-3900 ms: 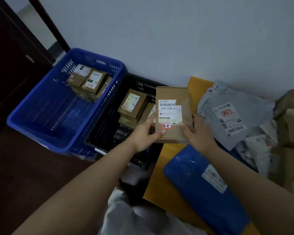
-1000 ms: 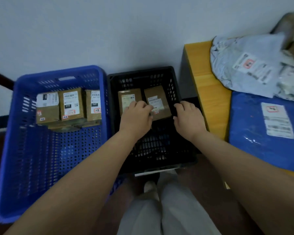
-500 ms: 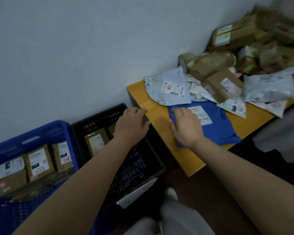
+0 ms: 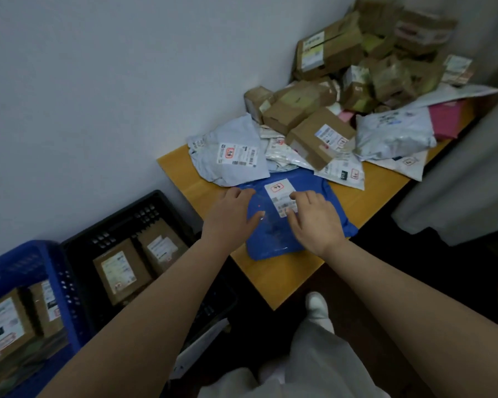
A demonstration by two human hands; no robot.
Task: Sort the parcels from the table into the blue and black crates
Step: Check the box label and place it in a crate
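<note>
A blue plastic mailer bag with a white label lies at the near corner of the wooden table. My left hand is over its left edge and my right hand lies on its right half, fingers spread on the label. Neither hand grips it. The black crate on the floor to the left holds two brown boxes. The blue crate at far left holds several labelled brown boxes.
A heap of brown cartons, grey mailers, white bags and a pink envelope covers the back of the table against the wall. A grey curtain hangs at right. My legs and white shoe are below.
A brown box that I held over the crates went into the black crate. Since then both hands left the crate and moved right onto the blue mailer; the view swung toward the table.
</note>
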